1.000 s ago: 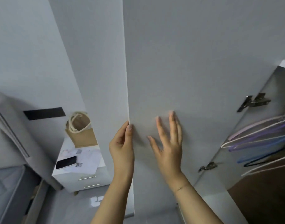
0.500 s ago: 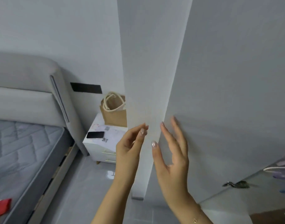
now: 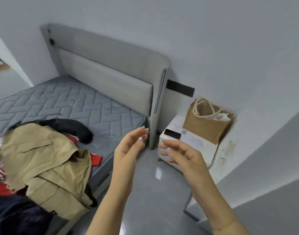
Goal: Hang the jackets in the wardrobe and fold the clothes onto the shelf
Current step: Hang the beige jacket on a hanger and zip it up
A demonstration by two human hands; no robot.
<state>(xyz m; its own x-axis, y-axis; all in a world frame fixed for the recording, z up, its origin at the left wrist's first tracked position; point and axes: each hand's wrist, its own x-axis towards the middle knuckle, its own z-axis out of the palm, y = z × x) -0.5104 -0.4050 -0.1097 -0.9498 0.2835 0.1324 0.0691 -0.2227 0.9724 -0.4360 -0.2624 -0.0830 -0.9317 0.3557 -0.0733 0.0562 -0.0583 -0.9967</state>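
Both hands [image 3: 155,150] loosely open, empty — brown bag [image 3: 206,127] holds white paper [image 3: 223,117].

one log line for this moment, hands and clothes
left hand: open, empty | right hand: open, empty | tan jacket: on bed, untouched

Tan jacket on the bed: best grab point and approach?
Probably the collar end of the tan jacket, near the upper left of the heap. It lies on top of the other clothes, crumpled, hem hanging over the mattress edge. Come from above with the left hand.
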